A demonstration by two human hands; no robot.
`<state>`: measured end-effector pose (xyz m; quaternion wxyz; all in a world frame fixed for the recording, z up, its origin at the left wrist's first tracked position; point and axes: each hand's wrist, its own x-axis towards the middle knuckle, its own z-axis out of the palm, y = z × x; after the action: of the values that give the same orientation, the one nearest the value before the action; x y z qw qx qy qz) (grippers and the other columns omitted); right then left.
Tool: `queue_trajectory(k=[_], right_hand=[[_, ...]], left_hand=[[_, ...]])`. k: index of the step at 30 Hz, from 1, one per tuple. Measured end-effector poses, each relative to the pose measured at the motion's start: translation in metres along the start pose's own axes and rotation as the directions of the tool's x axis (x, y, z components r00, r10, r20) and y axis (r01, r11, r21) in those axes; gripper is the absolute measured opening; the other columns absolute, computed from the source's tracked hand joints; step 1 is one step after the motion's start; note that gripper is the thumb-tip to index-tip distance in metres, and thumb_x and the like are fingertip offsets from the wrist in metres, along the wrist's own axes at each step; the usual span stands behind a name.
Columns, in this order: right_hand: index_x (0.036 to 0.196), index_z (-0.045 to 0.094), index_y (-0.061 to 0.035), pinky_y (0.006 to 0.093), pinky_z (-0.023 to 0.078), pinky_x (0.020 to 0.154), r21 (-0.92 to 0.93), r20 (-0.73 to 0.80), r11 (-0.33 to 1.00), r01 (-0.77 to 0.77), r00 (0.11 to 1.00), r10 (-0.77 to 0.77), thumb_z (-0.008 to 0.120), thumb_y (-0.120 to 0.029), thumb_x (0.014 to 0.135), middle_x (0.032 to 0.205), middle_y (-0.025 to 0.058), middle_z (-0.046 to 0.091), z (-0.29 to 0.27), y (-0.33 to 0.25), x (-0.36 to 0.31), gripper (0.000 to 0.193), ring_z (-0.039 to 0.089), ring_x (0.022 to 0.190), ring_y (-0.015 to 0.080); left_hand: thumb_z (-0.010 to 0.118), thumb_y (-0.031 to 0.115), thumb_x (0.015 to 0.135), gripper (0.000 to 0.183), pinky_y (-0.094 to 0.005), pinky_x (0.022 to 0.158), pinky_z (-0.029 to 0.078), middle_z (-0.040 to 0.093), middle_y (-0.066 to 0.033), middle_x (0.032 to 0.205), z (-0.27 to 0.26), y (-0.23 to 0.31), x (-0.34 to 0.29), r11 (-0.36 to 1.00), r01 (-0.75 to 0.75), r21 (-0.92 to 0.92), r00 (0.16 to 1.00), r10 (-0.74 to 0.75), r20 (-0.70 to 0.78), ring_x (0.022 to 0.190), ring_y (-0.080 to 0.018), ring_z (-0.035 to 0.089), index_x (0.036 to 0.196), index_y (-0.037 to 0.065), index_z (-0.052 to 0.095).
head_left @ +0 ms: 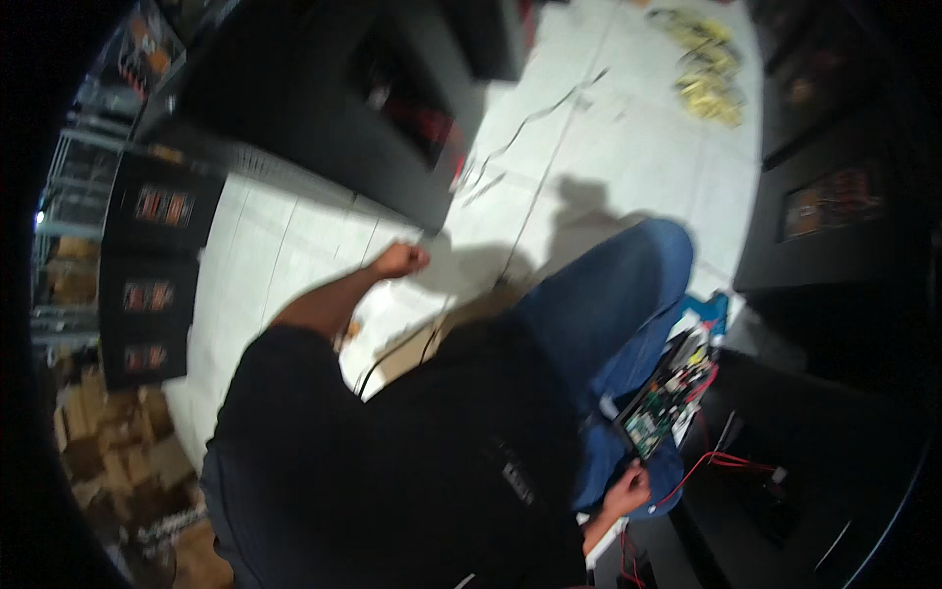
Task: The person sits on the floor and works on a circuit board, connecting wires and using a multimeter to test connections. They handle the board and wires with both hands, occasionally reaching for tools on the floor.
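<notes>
My left hand (401, 260) is closed, held out over the pale tiled floor near a corner of a large black cabinet. Whether it holds anything is hidden by the curled fingers. At the lower right, my right hand (631, 486) has its fingers drawn together beside my jeans; what they hold, if anything, is too small to make out. Just above it lies an open dark housing with a green circuit board (647, 432) and a tangle of parts and wires, next to my bent leg. Red wires (724, 458) run close to the right hand.
The large black cabinet (304, 98) stands at upper left. More black boxes (147, 285) line the left side, near brown cartons (123, 442). A dark cable (535, 116) and a yellow cable bundle (708, 83) lie on the floor. Another black cabinet (824, 245) rises at right.
</notes>
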<state>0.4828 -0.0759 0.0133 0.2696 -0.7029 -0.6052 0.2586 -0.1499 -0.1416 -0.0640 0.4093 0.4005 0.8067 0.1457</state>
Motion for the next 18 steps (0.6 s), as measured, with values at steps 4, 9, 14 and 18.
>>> queue_trajectory(k=[4,9,14,18], right_hand=[[0.072,0.061,0.0058,0.0335,0.038,0.055,0.001,0.02,1.0,-0.022,1.0,0.022,0.06,-0.022,0.094,0.06,0.0111,0.057,-0.002,-0.01,-0.003,0.035,0.047,0.056,0.0172],[0.073,0.062,0.0056,0.0336,0.037,0.056,0.009,0.064,0.999,-0.04,0.997,0.04,0.061,-0.021,0.094,0.062,0.0089,0.058,0.0,-0.009,-0.002,0.033,0.047,0.059,0.0158],[0.075,0.062,0.0065,0.0336,0.036,0.057,-0.004,0.143,0.999,-0.05,0.988,0.05,0.061,-0.021,0.094,0.063,0.0077,0.057,-0.004,-0.008,0.007,0.033,0.045,0.06,0.0157],[0.077,0.063,0.0069,0.0338,0.036,0.057,-0.057,0.152,0.998,-0.032,0.988,0.041,0.061,-0.022,0.094,0.064,0.0078,0.057,-0.004,-0.008,0.01,0.034,0.045,0.06,0.0155]], left_hand=[[0.063,0.024,0.087,0.019,-0.0304,0.071,0.05,0.068,-0.0065,0.078,-0.034,-0.017,-0.074,0.972,0.233,-0.038,0.965,-0.236,-0.114,0.073,-0.0127,0.061,0.091,0.006,0.068],[0.062,0.027,0.083,0.024,-0.0405,0.077,0.053,0.07,-0.0175,0.09,-0.045,-0.057,-0.122,0.861,0.498,0.104,0.828,-0.436,-0.351,0.086,-0.0311,0.067,0.094,0.007,0.068],[0.062,0.028,0.08,0.031,-0.0432,0.08,0.053,0.068,-0.0188,0.098,-0.031,-0.098,-0.165,0.64,0.768,0.003,0.527,-0.63,-0.57,0.091,-0.0346,0.066,0.104,0.007,0.063],[0.061,0.026,0.078,0.034,-0.0417,0.086,0.051,0.067,-0.0192,0.103,-0.028,-0.139,-0.184,0.487,0.855,-0.179,0.251,-0.691,-0.678,0.099,-0.0349,0.064,0.104,0.005,0.063]])
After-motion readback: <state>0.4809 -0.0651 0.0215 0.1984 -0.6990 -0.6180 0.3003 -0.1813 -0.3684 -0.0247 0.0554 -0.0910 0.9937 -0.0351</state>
